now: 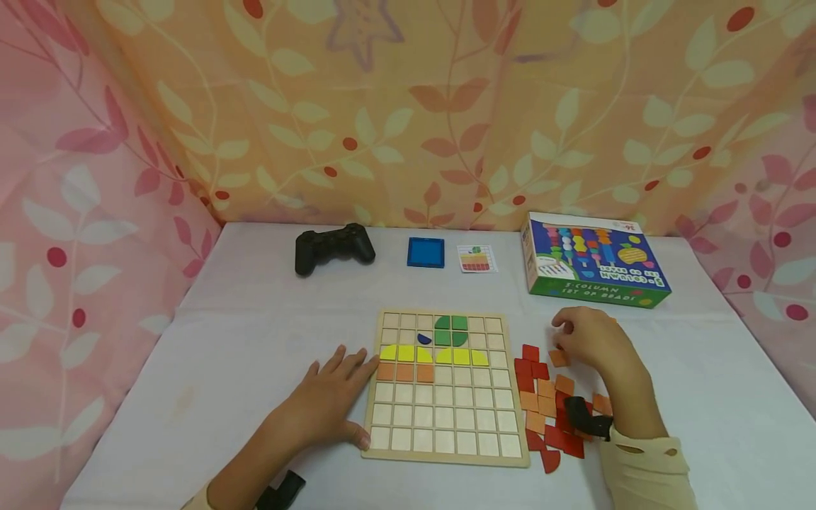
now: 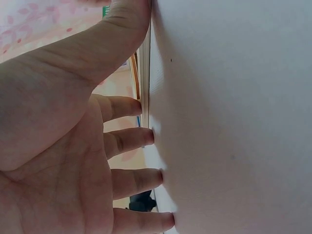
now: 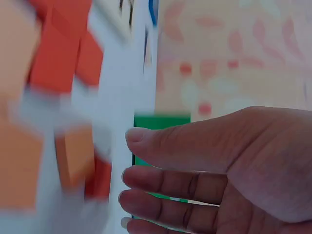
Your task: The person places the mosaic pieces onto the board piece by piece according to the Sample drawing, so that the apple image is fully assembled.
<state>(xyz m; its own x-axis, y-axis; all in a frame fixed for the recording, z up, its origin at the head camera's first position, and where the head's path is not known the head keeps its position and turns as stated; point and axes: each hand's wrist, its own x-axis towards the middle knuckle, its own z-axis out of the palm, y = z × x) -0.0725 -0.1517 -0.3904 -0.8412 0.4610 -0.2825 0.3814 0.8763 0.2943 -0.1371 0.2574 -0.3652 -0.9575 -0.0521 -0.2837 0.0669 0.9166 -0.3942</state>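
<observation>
A wooden grid board (image 1: 446, 425) lies in the middle of the white table. It bears green tiles (image 1: 450, 331) at the top, a small blue piece (image 1: 423, 339), a yellow row (image 1: 433, 355) and three orange tiles (image 1: 405, 372). My left hand (image 1: 334, 393) lies flat on the table, its fingers straight against the board's left edge (image 2: 144, 73) and its thumb (image 2: 87, 53) along that edge. My right hand (image 1: 589, 340) hovers over the loose red and orange tiles (image 1: 548, 411), fingers relaxed and holding nothing. An orange tile (image 1: 559, 358) lies just below its fingertips, and appears blurred as an orange tile (image 3: 75, 156).
At the back of the table are a black game controller (image 1: 333, 248), a blue square tray (image 1: 426, 252), a small pattern card (image 1: 477, 258) and a colourful toy box (image 1: 593, 262). Floral curtains close in the table on three sides.
</observation>
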